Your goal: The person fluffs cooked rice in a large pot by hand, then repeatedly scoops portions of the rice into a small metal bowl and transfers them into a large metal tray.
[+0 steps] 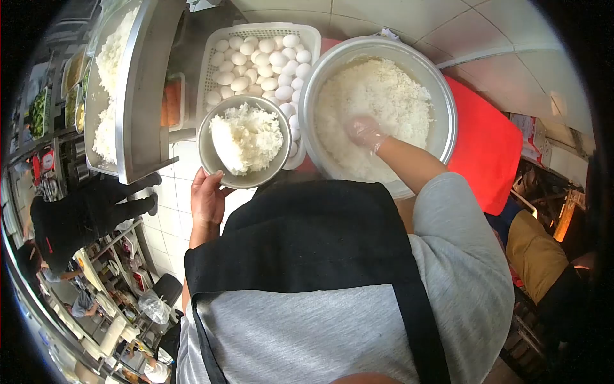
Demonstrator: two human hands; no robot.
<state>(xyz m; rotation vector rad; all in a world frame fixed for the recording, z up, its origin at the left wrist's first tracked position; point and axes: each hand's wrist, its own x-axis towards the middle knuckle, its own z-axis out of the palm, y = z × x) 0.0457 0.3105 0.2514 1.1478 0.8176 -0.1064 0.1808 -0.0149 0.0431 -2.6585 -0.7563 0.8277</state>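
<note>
My left hand (209, 195) grips the rim of a round metal bowl (206, 146), thumb on top and fingers underneath. Cooked white rice (254, 137) is heaped in the bowl, and a smooth white piece (222, 137), its kind unclear, lies against the rice's left side. My right hand (366, 131), in a clear plastic glove, reaches into a large metal pot (449, 121). It touches the white rice (400, 89) inside. Steam blurs the glove and the fingertips are hidden, so I cannot tell whether it holds rice.
A white plastic basket of eggs (262, 61) stands behind the bowl, touching the pot's left side. To the left is a metal container (144, 83) with more rice. Red material (486, 147) lies right of the pot. A person in dark clothes (83, 217) stands far left.
</note>
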